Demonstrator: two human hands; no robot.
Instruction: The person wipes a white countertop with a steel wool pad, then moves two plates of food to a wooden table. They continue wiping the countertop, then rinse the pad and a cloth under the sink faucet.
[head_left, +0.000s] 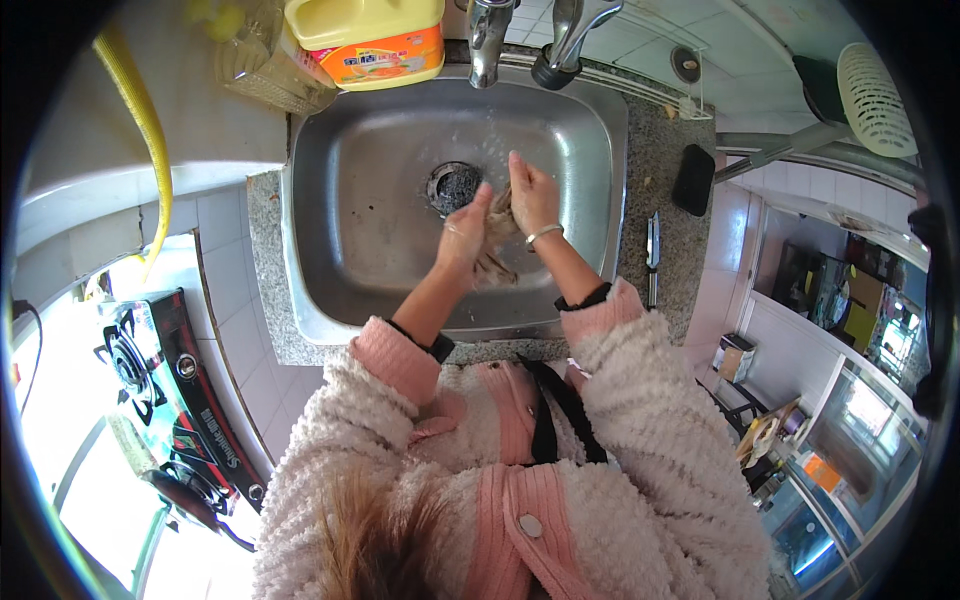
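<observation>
Both my hands are over the steel sink (350,250), close together right of its middle. Between them hangs a limp, pale brown, stringy bunch (498,232), its kind not clear, with thin ends trailing below the hands. My left hand (460,240) is closed against the bunch's left side, thumb pointing up. On the other side, my right hand (534,195) is curled round its upper part, with a bracelet at the wrist. The fingers partly hide the bunch. Just past my left hand lies the drain (453,187) with a dark strainer.
A tap (490,45) and a second lever tap (567,45) stand behind the sink. A yellow jug (375,50) is at the back left. On the right counter lie a knife (653,255) and a black object (693,180). A gas stove (180,390) is lower left.
</observation>
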